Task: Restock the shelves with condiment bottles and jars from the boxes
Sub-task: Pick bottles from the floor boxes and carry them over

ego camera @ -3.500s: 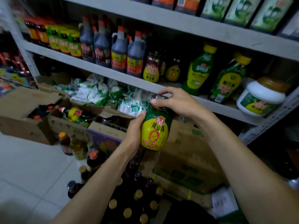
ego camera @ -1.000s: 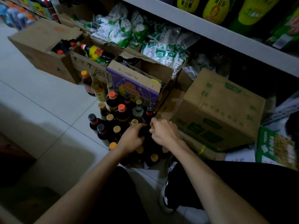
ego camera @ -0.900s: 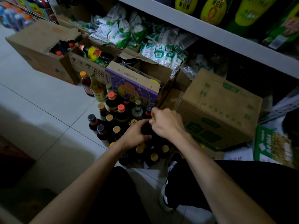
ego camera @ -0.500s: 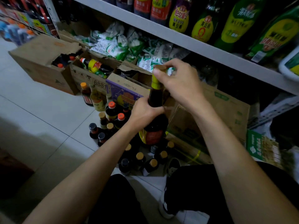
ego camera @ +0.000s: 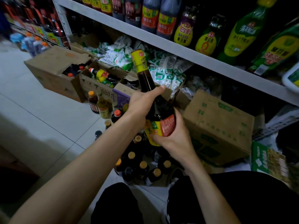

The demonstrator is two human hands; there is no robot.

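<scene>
I hold a tall dark sauce bottle (ego camera: 146, 81) with a yellow neck wrap and a yellow and red label, tilted, in front of the shelf (ego camera: 191, 54). My left hand (ego camera: 142, 104) is wrapped around its shoulder. My right hand (ego camera: 174, 136) grips its base over the label. Below it a cluster of dark bottles with gold caps (ego camera: 142, 165) stands on the floor. Open cardboard boxes (ego camera: 53, 70) with more bottles sit at the left.
The shelf above carries jugs and green and yellow sauce bottles (ego camera: 205, 41). White and green packets (ego camera: 161, 70) fill the level below. A closed cardboard box (ego camera: 218, 125) stands at the right. White tile floor (ego camera: 40, 118) lies at the left. My knees are at the bottom.
I lifted the bottle out of the floor cluster. My right hand left the cap and now holds the base; my left hand slid up to the shoulder. The view rose towards the shelf.
</scene>
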